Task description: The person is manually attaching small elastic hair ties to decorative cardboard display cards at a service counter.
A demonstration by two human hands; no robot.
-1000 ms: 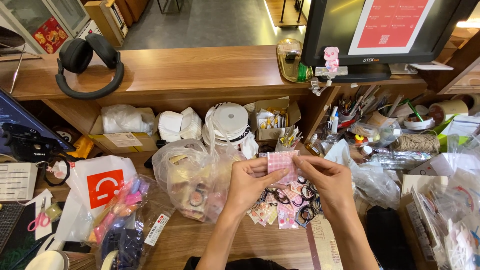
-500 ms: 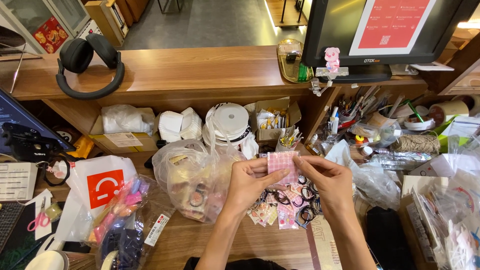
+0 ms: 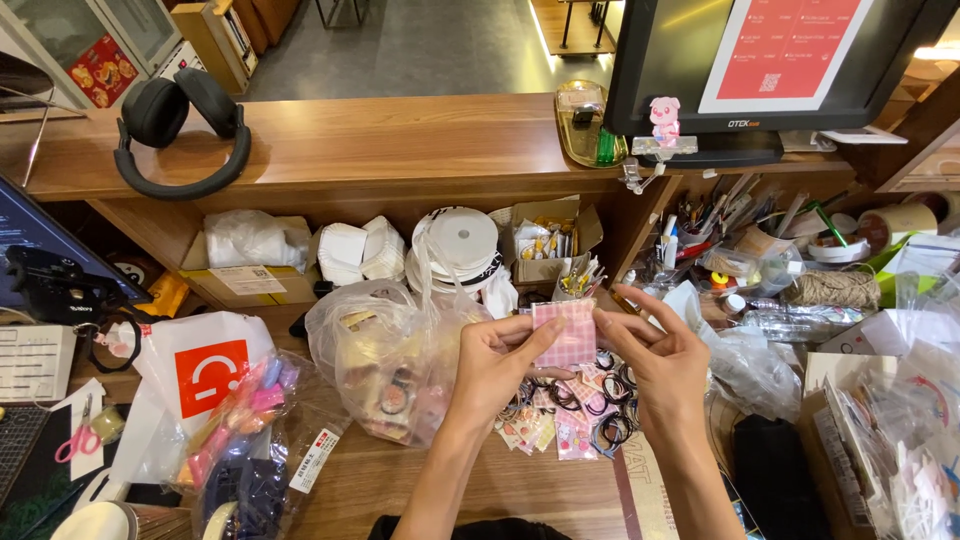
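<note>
Pink checked packet pinched between left hand and right hand, seemingly by fingertips; wrists raised.

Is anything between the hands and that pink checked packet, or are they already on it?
Nothing visible is in the way. The left hand and right hand both pinch the pink packet at its edges, held up above the pile of hair ties on the desk.

My left hand and right hand hold a checked packet between them, above hair ties on the desk. Plastic bag left; headphones on shelf behind.
</note>
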